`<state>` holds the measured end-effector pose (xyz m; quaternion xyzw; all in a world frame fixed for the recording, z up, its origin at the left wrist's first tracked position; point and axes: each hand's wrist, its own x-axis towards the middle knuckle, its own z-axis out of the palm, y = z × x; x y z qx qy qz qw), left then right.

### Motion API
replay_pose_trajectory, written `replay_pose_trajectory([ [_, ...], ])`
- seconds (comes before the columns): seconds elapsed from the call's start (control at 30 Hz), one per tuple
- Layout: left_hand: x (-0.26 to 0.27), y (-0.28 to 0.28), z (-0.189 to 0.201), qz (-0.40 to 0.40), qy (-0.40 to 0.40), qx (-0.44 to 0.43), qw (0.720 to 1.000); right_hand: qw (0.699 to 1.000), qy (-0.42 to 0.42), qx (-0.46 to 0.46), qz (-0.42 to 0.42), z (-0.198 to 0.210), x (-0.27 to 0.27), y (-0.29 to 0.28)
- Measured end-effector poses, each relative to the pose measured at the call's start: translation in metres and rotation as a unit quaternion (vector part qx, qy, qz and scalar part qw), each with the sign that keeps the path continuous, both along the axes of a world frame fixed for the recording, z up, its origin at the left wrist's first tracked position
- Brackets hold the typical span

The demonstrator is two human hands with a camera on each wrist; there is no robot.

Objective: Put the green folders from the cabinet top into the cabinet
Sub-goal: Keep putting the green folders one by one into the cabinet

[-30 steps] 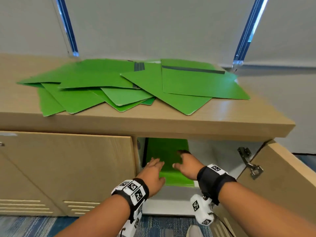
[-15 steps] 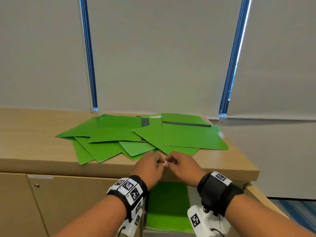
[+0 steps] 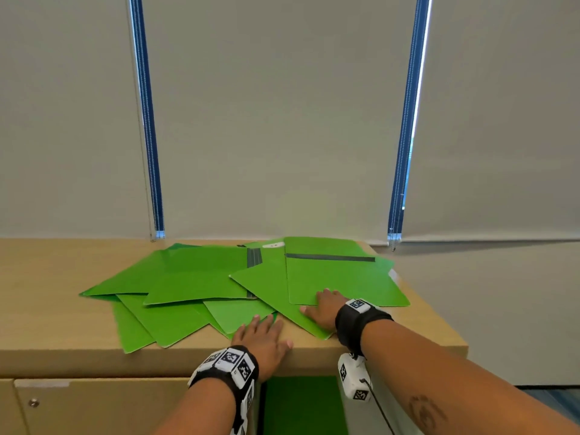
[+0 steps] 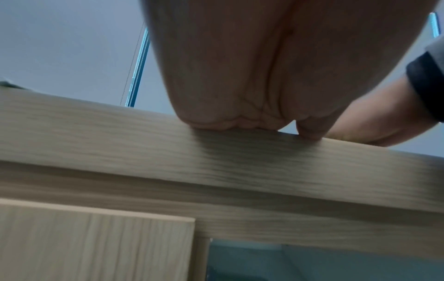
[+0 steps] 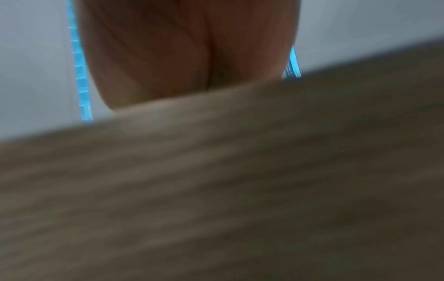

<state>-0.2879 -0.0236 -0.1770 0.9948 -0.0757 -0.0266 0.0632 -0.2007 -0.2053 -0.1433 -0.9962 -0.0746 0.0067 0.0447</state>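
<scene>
Several green folders [image 3: 201,277] lie fanned out and overlapping on the wooden cabinet top [image 3: 47,309]. The rightmost folder [image 3: 342,281] has a dark strip across it. My right hand [image 3: 320,304] lies flat with straight fingers on the near edge of that folder and the one beneath. My left hand [image 3: 265,329] rests flat on the cabinet top's front edge, fingertips touching the near corner of a lower folder [image 3: 238,315]. Below, green folders [image 3: 301,406] show inside the cabinet. In the left wrist view the palm [image 4: 228,76] sits on the wooden edge [image 4: 168,152].
A closed cabinet door [image 3: 103,406] is at lower left. Pale roller blinds [image 3: 276,105] with blue-edged gaps hang behind the cabinet. The cabinet top ends at the right [image 3: 452,337], with a grey wall beyond. The right wrist view is blurred wood [image 5: 216,190].
Both hands came up out of the cabinet opening, met at the front edge, then spread flat onto the cabinet top and folders. My view tilted upward.
</scene>
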Motion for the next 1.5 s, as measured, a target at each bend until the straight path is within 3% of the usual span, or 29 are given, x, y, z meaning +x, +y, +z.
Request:
replay_pose_trajectory([
  [0.3,-0.006,-0.002,0.004,0.054,-0.029,-0.079,0.995,0.996,-0.049,-0.012,0.079,-0.011,-0.056,-0.005],
  [0.47,-0.014,-0.006,0.009,0.033,-0.037,-0.085,0.995,0.993,-0.043,-0.018,0.112,-0.009,-0.102,-0.014],
  [0.53,-0.019,-0.009,0.005,-0.013,-0.031,-0.027,0.999,0.992,-0.027,0.016,0.123,-0.009,-0.105,-0.021],
  [0.63,-0.034,-0.016,0.004,-0.065,-0.037,0.035,0.997,0.98,0.004,0.17,0.1,-0.01,-0.105,-0.039],
  [0.73,-0.047,-0.024,0.018,-0.046,-0.059,0.02,0.997,0.938,-0.117,0.328,0.006,-0.012,-0.109,-0.05],
  [0.83,-0.06,-0.039,0.03,-0.019,-0.089,0.044,0.995,0.846,-0.229,0.452,-0.164,-0.012,-0.115,-0.052],
  [0.9,-0.067,-0.05,0.036,-0.01,-0.113,0.041,0.993,0.767,-0.14,0.586,-0.222,-0.005,-0.116,-0.048],
  [1.0,-0.076,-0.06,0.038,-0.017,-0.153,0.021,0.988,0.617,0.076,0.77,-0.142,0.007,-0.116,-0.038],
  [1.1,-0.079,-0.06,0.035,-0.032,-0.181,0.014,0.983,0.54,0.139,0.826,-0.086,0.016,-0.111,-0.031],
  [1.17,-0.08,-0.057,0.031,-0.058,-0.182,0.02,0.981,0.53,0.147,0.832,-0.069,0.018,-0.105,-0.028],
  [1.3,-0.082,-0.049,0.027,-0.081,-0.145,0.014,0.986,0.575,0.092,0.802,-0.134,0.012,-0.099,-0.022],
  [1.4,-0.081,-0.04,0.032,-0.092,-0.108,0.019,0.99,0.583,0.078,0.794,-0.157,0.005,-0.096,-0.026],
  [1.5,-0.077,-0.026,0.036,-0.034,-0.1,-0.101,0.989,0.57,0.079,0.801,-0.167,0.0,-0.096,-0.035],
])
